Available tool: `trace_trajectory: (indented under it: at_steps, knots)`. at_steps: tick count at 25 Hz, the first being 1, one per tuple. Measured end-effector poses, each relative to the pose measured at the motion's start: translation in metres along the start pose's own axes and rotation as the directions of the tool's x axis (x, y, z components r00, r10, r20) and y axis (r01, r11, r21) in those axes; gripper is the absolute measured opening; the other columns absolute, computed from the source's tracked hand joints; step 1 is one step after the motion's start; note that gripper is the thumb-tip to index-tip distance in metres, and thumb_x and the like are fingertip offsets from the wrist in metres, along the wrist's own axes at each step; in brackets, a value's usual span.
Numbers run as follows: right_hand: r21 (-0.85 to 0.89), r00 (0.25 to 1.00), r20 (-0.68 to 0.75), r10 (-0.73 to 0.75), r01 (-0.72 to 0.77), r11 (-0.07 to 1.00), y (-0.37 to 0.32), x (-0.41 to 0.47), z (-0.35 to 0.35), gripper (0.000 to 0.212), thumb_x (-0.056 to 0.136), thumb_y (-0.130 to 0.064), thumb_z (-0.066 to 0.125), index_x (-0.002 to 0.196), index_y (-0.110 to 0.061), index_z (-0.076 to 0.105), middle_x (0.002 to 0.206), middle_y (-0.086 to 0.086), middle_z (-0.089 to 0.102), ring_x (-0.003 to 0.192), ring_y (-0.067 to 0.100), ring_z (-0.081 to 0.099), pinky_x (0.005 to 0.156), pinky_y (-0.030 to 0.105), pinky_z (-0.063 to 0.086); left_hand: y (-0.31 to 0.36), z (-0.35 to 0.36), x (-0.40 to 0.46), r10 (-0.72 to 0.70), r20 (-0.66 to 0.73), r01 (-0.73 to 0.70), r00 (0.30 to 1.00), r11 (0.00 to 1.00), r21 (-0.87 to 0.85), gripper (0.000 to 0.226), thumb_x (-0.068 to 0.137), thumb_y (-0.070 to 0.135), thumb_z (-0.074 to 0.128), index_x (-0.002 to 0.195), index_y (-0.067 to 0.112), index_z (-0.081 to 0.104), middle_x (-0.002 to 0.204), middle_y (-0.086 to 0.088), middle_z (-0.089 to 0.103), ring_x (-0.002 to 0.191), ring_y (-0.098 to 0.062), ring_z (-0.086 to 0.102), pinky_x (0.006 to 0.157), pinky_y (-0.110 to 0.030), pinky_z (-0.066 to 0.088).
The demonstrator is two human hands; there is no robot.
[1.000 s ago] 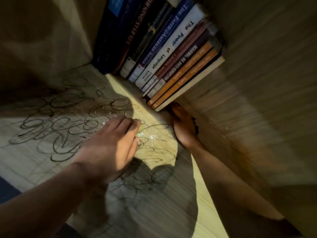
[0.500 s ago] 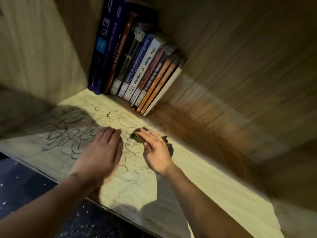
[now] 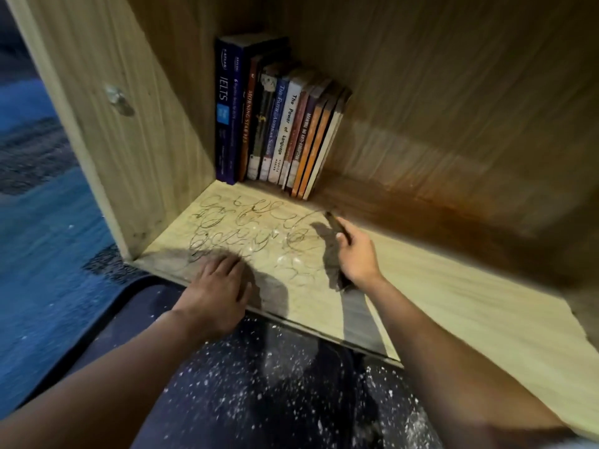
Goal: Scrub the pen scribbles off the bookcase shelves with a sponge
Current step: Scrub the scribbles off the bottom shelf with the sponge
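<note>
Black pen scribbles [image 3: 249,231] loop across the left part of a pale wooden shelf [image 3: 453,303], with some whitish wet specks among them. My right hand [image 3: 356,254] is lifted a little above the shelf at the right end of the scribbles and grips a dark flat sponge [image 3: 337,223] that sticks out past the fingers toward the back. My left hand [image 3: 217,286] rests palm down, fingers straight, on the shelf's front edge over the nearest scribbles.
A row of several upright books [image 3: 278,124] stands in the back left corner against the side panel [image 3: 129,140]. The back wall [image 3: 453,108] is brown wood. Below the shelf front lies dark blue speckled cloth [image 3: 275,384]; blue floor [image 3: 39,254] shows at left.
The view has pulled back out of the shelf. My right hand came out from beside the books with the sponge and now holds it raised. My left hand slid back to the front edge.
</note>
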State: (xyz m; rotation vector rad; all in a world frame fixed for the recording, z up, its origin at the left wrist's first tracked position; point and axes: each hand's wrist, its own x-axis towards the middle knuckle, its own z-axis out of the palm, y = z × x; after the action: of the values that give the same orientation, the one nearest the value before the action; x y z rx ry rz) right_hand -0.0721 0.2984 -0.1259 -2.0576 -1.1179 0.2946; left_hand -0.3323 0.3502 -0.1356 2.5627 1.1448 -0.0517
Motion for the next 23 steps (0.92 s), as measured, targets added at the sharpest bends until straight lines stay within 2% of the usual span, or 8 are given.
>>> trace_trajectory:
  at_steps: [2,5,8,11,17,20,21,23]
  knots:
    - [-0.321,0.986,0.009,0.165,-0.154,0.935,0.007,0.007,0.006,0.038,0.099,-0.018,0.042,0.137,-0.017,0.048,0.129,0.008,0.060,0.119,0.031,0.051,0.095,0.026,0.039,0.002,-0.003,0.000,-0.009,0.144,0.003,0.989,0.999,0.041,0.067,0.102,0.037,0.032,0.154,0.009,-0.001,0.162,-0.009,-0.006,0.149,-0.027,-0.010,0.121,-0.043,-0.001]
    - [-0.462,0.977,0.070,0.200,-0.146,0.875,-0.003,-0.004,0.038,0.046,0.097,-0.018,0.043,0.142,-0.018,0.039,0.146,0.008,0.040,0.137,0.035,0.029,0.112,0.042,0.025,0.000,-0.002,0.001,-0.046,0.269,0.029,0.962,0.997,0.067,0.085,0.097,0.037,0.045,0.152,0.009,-0.013,0.160,-0.009,-0.018,0.147,-0.029,-0.016,0.120,-0.047,-0.002]
    - [-0.423,0.985,0.076,0.154,-0.108,0.900,-0.020,0.002,0.054,0.056,0.091,-0.013,0.048,0.146,-0.018,0.035,0.152,0.006,0.030,0.142,0.033,0.018,0.116,0.045,0.016,-0.001,0.001,-0.008,-0.027,0.272,0.010,0.962,0.998,0.065,0.097,0.093,0.041,0.053,0.151,0.010,-0.018,0.159,-0.008,-0.024,0.146,-0.029,-0.020,0.119,-0.047,-0.005]
    - [-0.380,0.959,0.260,0.109,-0.002,0.925,-0.030,0.007,0.058,0.069,0.085,-0.009,0.052,0.149,-0.022,0.030,0.157,0.001,0.023,0.145,0.027,0.013,0.118,0.045,0.013,-0.004,0.004,-0.014,-0.008,0.264,-0.007,0.965,0.998,0.055,0.108,0.088,0.044,0.059,0.149,0.011,-0.024,0.156,-0.007,-0.030,0.144,-0.028,-0.025,0.118,-0.047,-0.007]
    - [-0.051,0.790,0.502,-0.351,0.432,0.901,-0.042,-0.064,0.065,0.056,0.093,0.003,0.043,0.139,-0.029,0.046,0.146,-0.009,0.043,0.137,0.012,0.031,0.118,0.039,0.020,-0.007,0.002,-0.011,0.008,0.275,-0.004,0.961,1.000,-0.015,0.101,0.086,0.041,0.055,0.152,0.013,-0.016,0.158,-0.005,-0.025,0.145,-0.024,-0.022,0.118,-0.044,-0.006]
    - [0.116,0.758,0.560,-0.334,0.328,0.938,-0.042,-0.076,0.039,0.045,0.097,-0.007,0.044,0.134,-0.034,0.051,0.122,-0.012,0.060,0.099,0.012,0.059,0.087,0.032,0.051,-0.011,-0.007,-0.011,0.059,0.213,-0.019,0.975,0.982,-0.186,0.076,0.089,0.022,0.054,0.152,0.014,0.013,0.158,-0.004,0.017,0.148,-0.027,0.014,0.120,-0.043,0.019]
    - [0.178,0.807,0.523,-0.275,0.212,0.961,-0.042,-0.072,0.030,0.045,0.099,-0.008,0.042,0.133,-0.036,0.051,0.110,-0.010,0.063,0.081,0.013,0.059,0.067,0.027,0.052,-0.015,-0.010,-0.012,0.069,0.147,-0.028,0.987,0.964,-0.266,0.064,0.089,0.014,0.052,0.148,0.016,0.026,0.145,0.000,0.040,0.138,-0.025,0.037,0.113,-0.037,0.034]
    - [0.217,0.929,0.347,-0.130,0.055,0.975,-0.036,-0.051,0.018,0.048,0.099,-0.005,0.040,0.135,-0.035,0.049,0.109,-0.004,0.063,0.070,0.015,0.055,0.051,0.019,0.044,-0.021,-0.017,-0.014,0.021,0.042,-0.009,0.999,0.965,-0.264,0.062,0.094,0.012,0.047,0.151,0.014,0.022,0.132,-0.004,0.053,0.120,-0.022,0.053,0.100,-0.030,0.046]
